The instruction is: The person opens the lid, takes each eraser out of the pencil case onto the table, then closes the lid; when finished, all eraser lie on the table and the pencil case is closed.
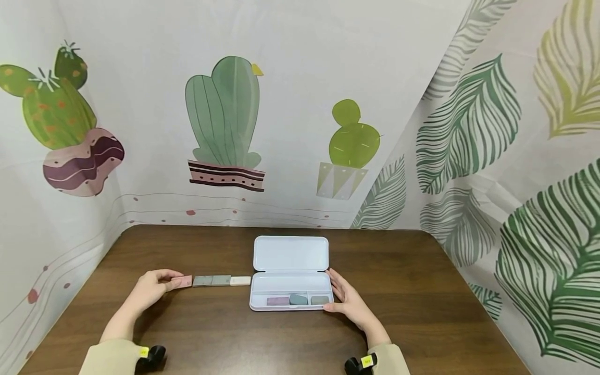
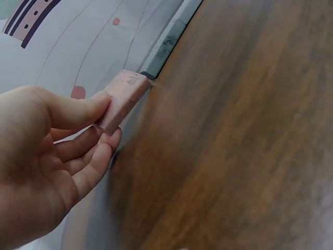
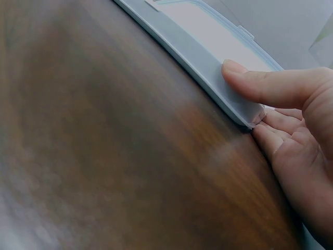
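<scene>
My left hand (image 1: 149,287) pinches a pink eraser (image 2: 125,96) between thumb and fingers. That eraser's far end comes up to a row on the table: two grey-green erasers (image 1: 212,280) end to end, then a white eraser (image 1: 240,280) beside the pencil case. The white pencil case (image 1: 290,281) lies open, lid (image 1: 290,253) folded back. In its front compartments sit a purple eraser (image 1: 278,301), a teal eraser (image 1: 298,299) and a grey eraser (image 1: 320,300). Around the case's right end my right hand (image 1: 348,301) holds on, thumb at the front corner and fingers along the side.
Both hands work over a brown wooden table (image 1: 211,338). Behind it hangs a white cloth (image 1: 300,52) printed with cacti and leaves. Black bands with yellow tags circle both wrists, below the beige sleeves (image 1: 110,358).
</scene>
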Demonstrator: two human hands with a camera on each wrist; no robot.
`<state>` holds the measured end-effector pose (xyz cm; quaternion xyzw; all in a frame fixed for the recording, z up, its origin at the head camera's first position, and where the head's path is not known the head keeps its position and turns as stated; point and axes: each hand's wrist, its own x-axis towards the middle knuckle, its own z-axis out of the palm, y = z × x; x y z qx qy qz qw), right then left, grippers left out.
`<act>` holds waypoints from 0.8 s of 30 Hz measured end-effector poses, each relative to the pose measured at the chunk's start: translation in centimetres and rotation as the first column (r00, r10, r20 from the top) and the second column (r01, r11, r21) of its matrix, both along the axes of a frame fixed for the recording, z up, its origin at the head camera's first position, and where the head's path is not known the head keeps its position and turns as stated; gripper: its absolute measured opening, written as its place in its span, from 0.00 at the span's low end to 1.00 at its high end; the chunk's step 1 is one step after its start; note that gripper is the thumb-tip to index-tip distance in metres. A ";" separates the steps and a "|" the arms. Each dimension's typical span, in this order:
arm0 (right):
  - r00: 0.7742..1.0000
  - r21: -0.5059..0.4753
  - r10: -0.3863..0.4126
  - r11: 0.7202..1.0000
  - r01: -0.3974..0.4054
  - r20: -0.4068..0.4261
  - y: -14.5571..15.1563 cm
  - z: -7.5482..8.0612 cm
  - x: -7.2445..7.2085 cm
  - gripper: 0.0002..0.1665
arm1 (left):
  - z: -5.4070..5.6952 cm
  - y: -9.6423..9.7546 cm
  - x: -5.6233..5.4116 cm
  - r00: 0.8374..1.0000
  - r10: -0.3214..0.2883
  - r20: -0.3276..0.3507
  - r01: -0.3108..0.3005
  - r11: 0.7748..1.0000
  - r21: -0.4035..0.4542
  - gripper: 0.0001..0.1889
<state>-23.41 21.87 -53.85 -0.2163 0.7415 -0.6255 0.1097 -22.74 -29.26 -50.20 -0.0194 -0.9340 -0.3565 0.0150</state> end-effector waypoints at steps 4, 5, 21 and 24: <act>1.000 0.010 -0.007 1.000 0.007 0.006 0.0 0.1 0.1 0.58 | -0.1 -0.1 -0.2 1.000 -0.010 -0.014 0.010 0.999 -0.043 0.13; 1.000 0.014 -0.008 1.000 0.008 0.008 0.0 0.1 0.1 0.58 | -0.1 -0.1 -0.3 1.000 -0.013 -0.017 0.012 0.999 -0.051 0.13; 0.999 0.017 -0.016 1.000 0.015 0.030 0.0 0.2 0.2 0.59 | -0.5 0.3 -1.0 1.000 -0.028 0.001 0.028 0.999 -0.040 0.16; 0.999 0.016 -0.020 1.000 0.020 0.031 0.0 0.2 0.2 0.60 | -0.6 0.3 -1.0 1.000 -0.016 0.005 0.016 1.000 -0.021 0.19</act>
